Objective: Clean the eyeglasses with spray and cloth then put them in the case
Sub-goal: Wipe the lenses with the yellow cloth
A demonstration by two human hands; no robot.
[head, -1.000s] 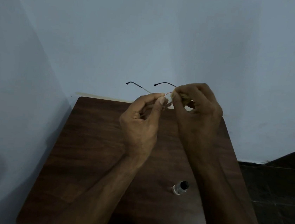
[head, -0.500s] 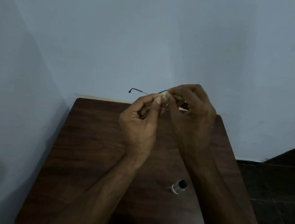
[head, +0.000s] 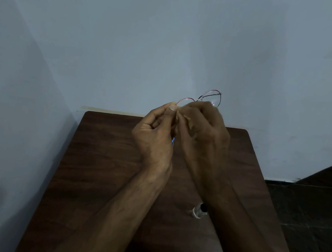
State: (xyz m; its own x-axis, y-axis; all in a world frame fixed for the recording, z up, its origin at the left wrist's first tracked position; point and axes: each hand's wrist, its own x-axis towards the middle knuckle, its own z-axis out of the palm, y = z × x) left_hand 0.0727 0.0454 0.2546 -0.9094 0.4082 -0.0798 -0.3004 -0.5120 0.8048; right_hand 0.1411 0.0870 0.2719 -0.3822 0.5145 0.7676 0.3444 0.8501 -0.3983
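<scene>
Up off the table: glasses pinched in both hands

Right now the thin wire-rimmed eyeglasses with reddish rims [head: 211, 99] are in the air above the far edge of the dark brown wooden table [head: 105, 160], in front of a pale blue-grey wall [head: 170, 43]. One lens sticks out clear above the right hand. Left hand [head: 156, 133]: thumb and forefinger pinch the rim of the other lens, remaining fingers curled in. Right hand [head: 205, 134]: fingers curled tight on the frame, with a pale yellowish cloth scrap [head: 190, 122] showing between them. The hands touch. A small blue bit [head: 173, 142] shows low between the palms; can't tell what it is. A small clear spray bottle with black cap [head: 200, 211] stands on the table, just beside the right forearm. Dark floor [head: 306, 214] lies to the right.
</scene>
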